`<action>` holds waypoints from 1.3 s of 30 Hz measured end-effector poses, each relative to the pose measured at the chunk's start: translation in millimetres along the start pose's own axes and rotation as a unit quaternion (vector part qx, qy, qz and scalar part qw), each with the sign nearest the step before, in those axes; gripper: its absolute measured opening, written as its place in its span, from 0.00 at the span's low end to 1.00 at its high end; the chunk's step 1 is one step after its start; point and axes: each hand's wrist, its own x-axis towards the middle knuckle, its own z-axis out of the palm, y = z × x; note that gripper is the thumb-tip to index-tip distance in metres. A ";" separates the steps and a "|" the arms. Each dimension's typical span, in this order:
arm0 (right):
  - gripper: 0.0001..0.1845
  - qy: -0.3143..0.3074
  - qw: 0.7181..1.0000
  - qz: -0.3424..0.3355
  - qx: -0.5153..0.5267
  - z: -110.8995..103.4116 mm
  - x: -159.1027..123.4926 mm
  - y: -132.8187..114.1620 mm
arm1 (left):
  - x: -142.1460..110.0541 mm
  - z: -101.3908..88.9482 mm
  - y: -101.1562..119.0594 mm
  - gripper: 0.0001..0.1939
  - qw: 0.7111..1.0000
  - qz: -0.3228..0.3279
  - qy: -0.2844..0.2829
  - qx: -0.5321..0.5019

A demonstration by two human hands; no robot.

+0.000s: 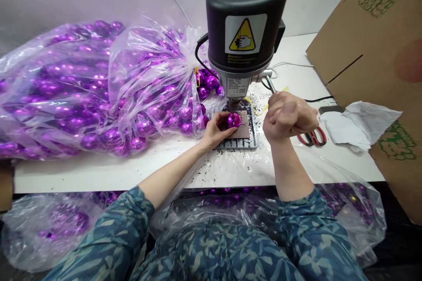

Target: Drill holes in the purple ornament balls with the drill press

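A shiny purple ball [234,120] rests on a brown board [244,131] over the slotted metal base [227,144] of a bench drill press [247,57]. My left hand [216,130] pinches this ball between thumb and fingers, below the drill's chuck [234,103]. My right hand [286,116] is closed in a fist around the feed lever [271,84] on the drill's right side. Most of the lever's grip end is hidden by the fingers. Dark shavings lie scattered over the base and the table around it.
Large clear bags [99,88] of purple balls fill the table's left side. Several loose balls [209,82] lie behind the base. Red-handled scissors [314,137], white paper [358,125] and a cardboard box [372,44] are at right. More bags [56,228] hang below the table edge.
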 end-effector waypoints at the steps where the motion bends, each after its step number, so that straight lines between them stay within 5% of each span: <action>1: 0.40 -0.002 1.000 0.002 -0.002 1.1 1.8 -3.0 | 0.0 0.3 -0.1 0.32 1.000 -0.002 -0.001 0.001; 6: 0.37 0.001 0.995 0.097 0.007 27.2 44.5 -19.9 | 2.3 3.6 3.5 0.30 0.999 -0.012 0.023 0.037; 10: 0.35 -0.056 0.986 0.158 0.017 49.6 82.8 -10.0 | -19.0 1.2 32.9 0.24 0.994 -0.033 0.057 0.082; 13: 0.37 -0.074 0.982 0.174 0.013 54.2 91.7 -0.1 | -61.1 -5.3 65.2 0.21 0.989 -0.035 -0.121 0.084; 16: 0.35 -0.067 0.982 0.172 0.029 53.7 90.2 2.1 | -101.7 -10.6 87.3 0.21 0.920 0.031 -0.373 0.116; 18: 0.35 -0.058 0.984 0.168 0.035 53.7 88.6 1.6 | -110.1 -13.8 91.9 0.20 0.890 0.063 -0.428 0.143; 20: 0.36 -0.047 0.985 0.164 0.033 54.2 87.8 1.6 | -96.8 -19.0 89.6 0.14 0.910 0.075 -0.371 0.171; 23: 0.37 -0.041 0.984 0.168 0.036 54.7 87.7 3.0 | -46.6 -34.3 79.1 0.12 0.929 0.075 -0.214 0.294; 26: 0.36 -0.041 0.984 0.167 0.041 53.7 88.1 3.3 | 3.5 -53.7 67.5 0.17 0.851 0.005 -0.131 0.509; 28: 0.36 -0.048 0.984 0.170 0.037 52.5 88.2 2.1 | 20.7 -63.9 61.1 0.16 0.783 -0.042 -0.134 0.606; 30: 0.36 -0.056 0.983 0.173 0.029 51.4 88.2 0.4 | 24.4 -70.3 56.7 0.17 0.751 -0.059 -0.157 0.639; 32: 0.36 -0.061 0.983 0.171 0.023 50.9 88.2 -0.7 | 20.7 -74.0 55.2 0.19 0.778 -0.049 -0.152 0.607; 34: 0.37 -0.061 0.983 0.169 0.022 50.9 88.2 -1.0 | 15.2 -75.7 57.2 0.20 0.862 -0.026 -0.098 0.496; 37: 0.37 -0.058 0.983 0.172 0.029 51.6 87.9 -1.2 | 8.6 -73.1 64.7 0.19 0.984 -0.033 0.012 0.177; 39: 0.36 -0.055 0.983 0.170 0.033 52.2 87.7 -1.4 | 5.2 -66.7 69.5 0.19 0.992 -0.101 0.045 -0.052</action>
